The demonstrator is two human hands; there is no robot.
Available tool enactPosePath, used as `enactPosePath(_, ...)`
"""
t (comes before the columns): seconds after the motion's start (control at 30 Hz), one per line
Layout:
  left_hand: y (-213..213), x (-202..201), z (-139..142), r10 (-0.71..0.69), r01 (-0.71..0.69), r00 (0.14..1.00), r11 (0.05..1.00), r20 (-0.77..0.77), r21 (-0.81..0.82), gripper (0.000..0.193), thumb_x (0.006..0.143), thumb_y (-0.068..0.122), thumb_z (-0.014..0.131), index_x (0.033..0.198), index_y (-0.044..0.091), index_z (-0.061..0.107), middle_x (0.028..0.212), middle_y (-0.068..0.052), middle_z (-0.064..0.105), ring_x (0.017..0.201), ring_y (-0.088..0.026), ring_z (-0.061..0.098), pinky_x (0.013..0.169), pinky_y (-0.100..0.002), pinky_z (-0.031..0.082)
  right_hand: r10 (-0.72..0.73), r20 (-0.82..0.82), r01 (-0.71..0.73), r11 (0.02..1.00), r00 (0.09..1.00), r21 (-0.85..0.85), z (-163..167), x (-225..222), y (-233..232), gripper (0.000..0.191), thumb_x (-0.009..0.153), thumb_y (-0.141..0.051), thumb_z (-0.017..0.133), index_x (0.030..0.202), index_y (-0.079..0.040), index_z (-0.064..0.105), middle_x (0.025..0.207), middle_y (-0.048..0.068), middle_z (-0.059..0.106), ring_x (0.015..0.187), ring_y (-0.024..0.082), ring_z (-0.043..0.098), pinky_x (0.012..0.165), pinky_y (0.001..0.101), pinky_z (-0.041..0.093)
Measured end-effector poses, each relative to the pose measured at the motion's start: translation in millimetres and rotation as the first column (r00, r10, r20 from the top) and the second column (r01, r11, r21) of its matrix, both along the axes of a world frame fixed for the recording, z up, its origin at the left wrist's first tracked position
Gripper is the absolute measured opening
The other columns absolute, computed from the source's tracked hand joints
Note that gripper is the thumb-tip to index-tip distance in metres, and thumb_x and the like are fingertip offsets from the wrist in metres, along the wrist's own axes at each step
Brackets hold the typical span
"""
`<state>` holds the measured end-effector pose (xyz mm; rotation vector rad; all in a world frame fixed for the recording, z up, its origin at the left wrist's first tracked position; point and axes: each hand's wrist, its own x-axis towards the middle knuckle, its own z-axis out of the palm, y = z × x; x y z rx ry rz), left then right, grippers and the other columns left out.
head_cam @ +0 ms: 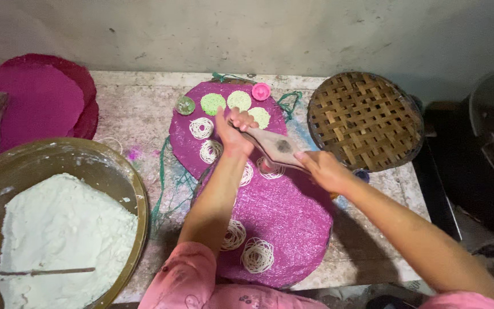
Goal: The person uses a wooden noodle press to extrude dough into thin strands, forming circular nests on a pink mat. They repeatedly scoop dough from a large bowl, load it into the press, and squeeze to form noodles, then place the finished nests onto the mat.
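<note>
Dough bowl (135,189): kept near the left elbow.
Left hand (234,133), right hand (322,170): closed on wooden press (273,147).
Risk: noodle coils (257,254) on purple mat (293,223) could be smeared if press is tilted.

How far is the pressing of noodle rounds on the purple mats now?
Done: several white noodle coils lie on the purple mat. In hand: left hand and right hand grip the wooden press. Left: bare mat space and much dough in the bowl.
</note>
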<state>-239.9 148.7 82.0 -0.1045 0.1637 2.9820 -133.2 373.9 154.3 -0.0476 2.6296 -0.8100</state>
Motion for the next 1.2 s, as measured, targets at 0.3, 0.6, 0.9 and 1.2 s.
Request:
enactPosePath(0.3,22,1,31,-0.08,0.076,0.992,0.996,0.101,0.039,0.053,0.098,0.055,0.027,0.072,0.013,0.045,0.066,-0.002,0.044,0.061,-0.019,0.047,0.071,-0.037,0.044,0.004,-0.209,-0.007,1.0,0.978,-0.012,3,-13,35,0.066,0.098,-0.061,0.048,0.097,0.0,0.075,0.071,0.01,0.069,0.071,0.024,0.068,0.071,0.0415,0.052)
enactPosePath(0.6,21,46,-1,-0.55,0.564,0.776,0.387,0.308,-0.729,0.076,0.102,0.07,0.01,0.115,0.011,0.056,0.068,0.006,0.041,0.049,-0.004,0.03,0.038,-0.021,0.019,-0.113,-0.068,0.095,0.969,0.991,-0.229,-11,0,53,0.059,0.099,-0.057,0.052,0.086,-0.002,0.071,0.063,0.008,0.059,0.058,0.017,0.057,0.056,0.0388,0.046)
enactPosePath(0.9,12,60,-10,-0.517,-0.018,0.854,0.074,-0.054,-0.997,0.071,0.105,0.058,0.026,0.159,0.012,0.024,0.117,-0.007,0.073,0.08,-0.015,0.043,0.066,-0.032,0.032,-0.237,-0.335,0.161,0.958,0.912,-0.237,-50,7,56,0.051,0.103,-0.048,0.053,0.084,-0.003,0.069,0.057,0.005,0.058,0.054,0.015,0.057,0.053,0.035,0.044)
enactPosePath(1.2,-44,98,83,-0.696,-0.733,0.617,-0.34,-0.367,-0.589,0.07,0.078,0.034,0.075,0.139,0.011,0.049,0.135,-0.018,0.061,0.116,-0.037,0.063,0.095,-0.049,0.052,-0.067,-0.216,-0.035,0.899,0.974,-0.436,31,51,21,0.036,0.098,-0.043,0.058,0.1,-0.008,0.066,0.066,0.0,0.058,0.057,0.01,0.052,0.049,0.03,0.043)
